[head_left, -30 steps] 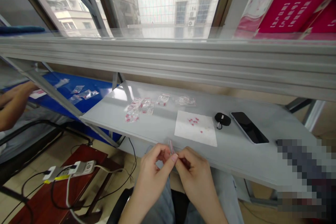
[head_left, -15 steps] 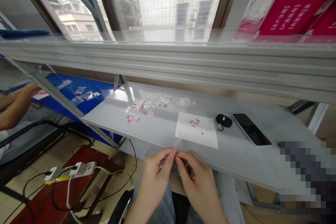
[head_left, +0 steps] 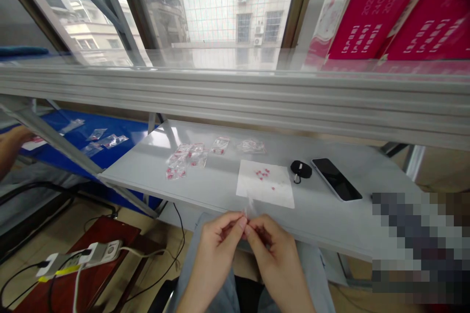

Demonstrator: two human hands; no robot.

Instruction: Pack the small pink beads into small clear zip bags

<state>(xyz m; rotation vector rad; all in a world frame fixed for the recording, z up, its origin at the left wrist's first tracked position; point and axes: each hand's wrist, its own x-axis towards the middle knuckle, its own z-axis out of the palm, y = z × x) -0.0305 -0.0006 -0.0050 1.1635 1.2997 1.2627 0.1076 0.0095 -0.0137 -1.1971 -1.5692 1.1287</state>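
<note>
My left hand (head_left: 223, 239) and my right hand (head_left: 273, 249) meet at the front edge of the grey table (head_left: 216, 181), fingertips pinched together. Between them they grip a small clear plastic bag (head_left: 250, 205), which sticks up past the fingers; whether anything is inside it I cannot make out. Just beyond lies a white sheet of paper (head_left: 253, 187) with several small red pieces (head_left: 262, 174) on it. Left of the paper rest several clear bags holding red pieces (head_left: 178, 165), and one more such bag (head_left: 220, 145). Behind the paper is a pile of clear bags (head_left: 251, 145).
A black round pouch with a clip (head_left: 301, 169) and a phone (head_left: 336, 179) lie right of the paper. A shelf beam (head_left: 227, 93) crosses above the table. At left are a blue table (head_left: 128, 129), another person's hand (head_left: 16, 139) and a power strip (head_left: 91, 254) on a red-brown stool.
The view has swung slightly to the right, so the scene sits further left. Both my hands stay pinched on the clear bag, which shows a little more above the fingers.
</note>
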